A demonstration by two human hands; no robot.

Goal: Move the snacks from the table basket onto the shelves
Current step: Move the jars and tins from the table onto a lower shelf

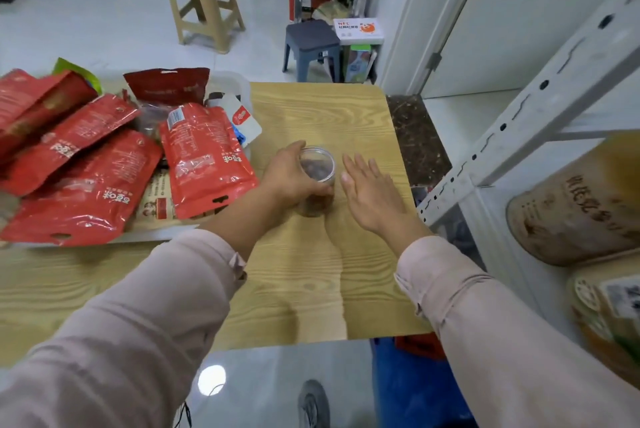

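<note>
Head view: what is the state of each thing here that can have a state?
jar, upright on the table, dark contents, lid seemingly on.
left hand, grips the jar from its left side.
right hand, open, fingers straight, beside the jar, apparently not touching it.
red pouches, look sealed, lying heaped over the basket.
basket, mostly covered by them.
shelf, holds bags.

The white cardboard box [360,29] reads "NFC" in red letters. The glossy red plastic snack pouches [204,164] carry white Chinese characters, seen upside down; dark characters on the brown sack [581,209] are too blurred to read.
</note>
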